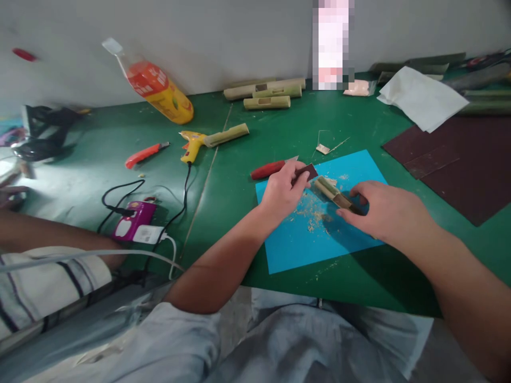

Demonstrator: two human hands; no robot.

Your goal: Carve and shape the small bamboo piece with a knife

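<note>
My left hand (285,186) is closed on a small dark piece of sandpaper (310,171), whose edge sticks out past the fingers. In my right hand (385,207) is one end of a short bamboo tube (333,194) with a notch cut in its side. The tube slants over a blue sheet (279,258), its free end near the sandpaper. Pale shavings (315,215) lie scattered on the sheet below. A red-handled knife (269,169) rests just beyond my left hand.
Several cut bamboo tubes (266,102) lie by the wall. Leftward are a yellow glue gun (194,146), an orange cutter (143,156), a juice bottle (159,90) and a purple power strip (139,215) with cables. Dark sandpaper sheets (459,165) lie right. Another person's arm (51,234) rests at left.
</note>
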